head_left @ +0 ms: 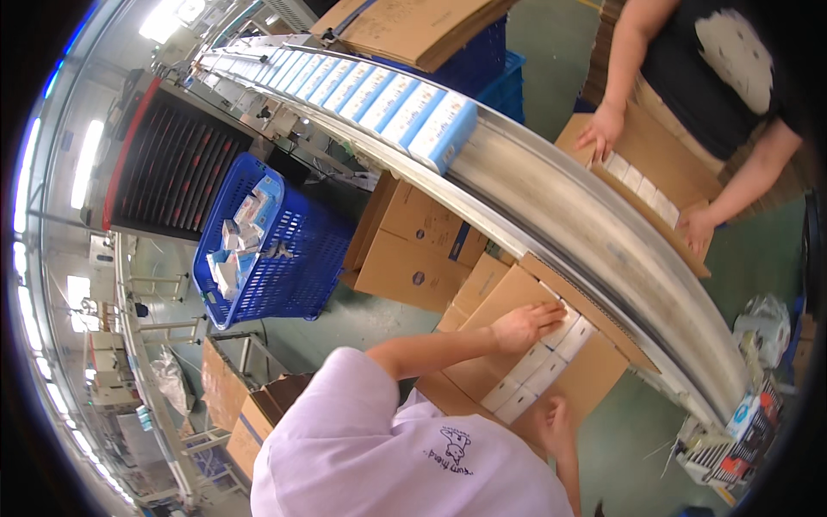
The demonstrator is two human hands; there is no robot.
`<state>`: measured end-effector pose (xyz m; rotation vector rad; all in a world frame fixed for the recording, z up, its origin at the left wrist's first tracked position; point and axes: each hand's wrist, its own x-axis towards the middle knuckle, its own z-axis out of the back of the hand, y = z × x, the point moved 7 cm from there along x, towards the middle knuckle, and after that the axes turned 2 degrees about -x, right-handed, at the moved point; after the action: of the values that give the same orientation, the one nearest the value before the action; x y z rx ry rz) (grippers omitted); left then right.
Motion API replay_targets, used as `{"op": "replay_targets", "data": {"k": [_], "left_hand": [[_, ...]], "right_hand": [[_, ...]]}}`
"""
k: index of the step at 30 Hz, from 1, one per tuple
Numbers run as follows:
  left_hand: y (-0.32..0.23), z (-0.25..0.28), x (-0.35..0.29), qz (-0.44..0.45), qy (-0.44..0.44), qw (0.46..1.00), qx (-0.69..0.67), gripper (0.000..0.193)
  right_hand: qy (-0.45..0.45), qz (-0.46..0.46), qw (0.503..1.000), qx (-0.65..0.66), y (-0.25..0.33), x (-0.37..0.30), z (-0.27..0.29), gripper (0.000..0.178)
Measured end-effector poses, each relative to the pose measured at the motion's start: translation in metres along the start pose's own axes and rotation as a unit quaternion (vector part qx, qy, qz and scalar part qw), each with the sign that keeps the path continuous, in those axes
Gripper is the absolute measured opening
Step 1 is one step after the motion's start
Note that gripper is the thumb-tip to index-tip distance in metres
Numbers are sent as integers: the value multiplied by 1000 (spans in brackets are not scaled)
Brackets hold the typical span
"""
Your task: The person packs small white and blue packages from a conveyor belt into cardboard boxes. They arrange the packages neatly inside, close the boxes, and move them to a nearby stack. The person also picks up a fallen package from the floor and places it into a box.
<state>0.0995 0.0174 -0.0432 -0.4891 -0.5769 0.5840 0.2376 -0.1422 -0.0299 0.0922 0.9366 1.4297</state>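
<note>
An open brown carton (488,365) sits in front of me beside the conveyor, packed with rows of small white boxes (540,368). My left hand (530,327) lies flat over the far end of these boxes, its fingers stretched out near the left flap. At the near right side of the carton, my right hand (556,422) is curled round the edge of the right flap (598,369); some of its fingertips are hidden.
A curved conveyor (594,228) carries a line of blue-and-white packs (442,131). Across it, a co-worker's hands (603,129) hold another carton (633,159). On the left stands a blue basket (314,250) of loose packs. Further cartons (422,250) sit under the conveyor.
</note>
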Motion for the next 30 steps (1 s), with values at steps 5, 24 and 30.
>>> {"op": "replay_targets", "data": {"k": [5,24,30], "left_hand": [[4,-25,20,-12,198,977,82,45],[-3,40,-56,148,53,988,-4,41],[88,-36,-116,625,-5,779,-56,96]], "right_hand": [[-50,182,972,-138,25,-32,10,70],[-353,-380,855,-7,-149,19,27,65],[-458,-142,829,289,-329,-23,31,67]]}}
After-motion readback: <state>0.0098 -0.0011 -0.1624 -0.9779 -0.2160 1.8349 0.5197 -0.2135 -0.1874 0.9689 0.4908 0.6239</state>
